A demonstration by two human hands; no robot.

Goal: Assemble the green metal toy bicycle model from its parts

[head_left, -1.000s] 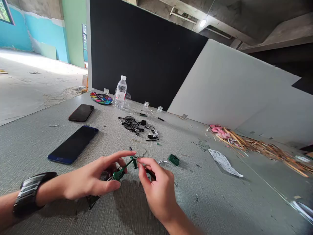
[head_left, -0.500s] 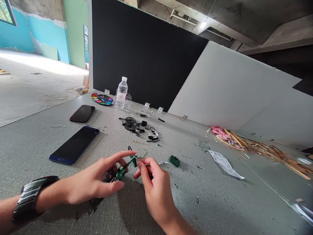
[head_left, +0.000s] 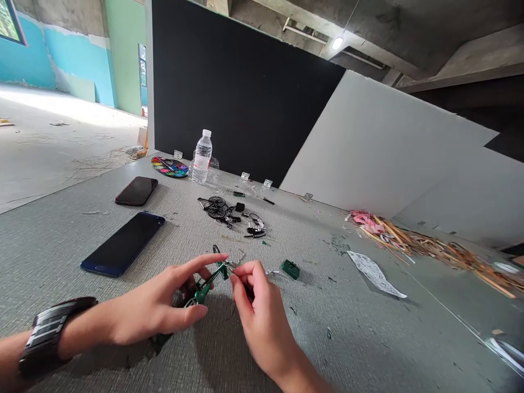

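A small green model bicycle (head_left: 202, 295) is held over the grey table by my left hand (head_left: 159, 297). The index finger reaches along to its front end and the thumb lies beside the frame; the other fingers and the rear of the model are partly hidden. My right hand (head_left: 262, 311) pinches at the silvery front end of the model with thumb and index finger. What sits in that pinch is too small to make out. To the right of my right hand lies a green basket-like part (head_left: 290, 268).
Black model bicycle parts (head_left: 216, 207) lie ahead of my hands. Two phones, a blue one (head_left: 123, 244) and a darker one (head_left: 137, 190), rest at left. Behind stand a water bottle (head_left: 202, 158) and a paint palette (head_left: 170, 167). A printed sheet (head_left: 374, 273) is at right.
The right hand's fingers have drawn closer together at the front end of the model. The left hand keeps nearly the same hold, and the view has shifted slightly.
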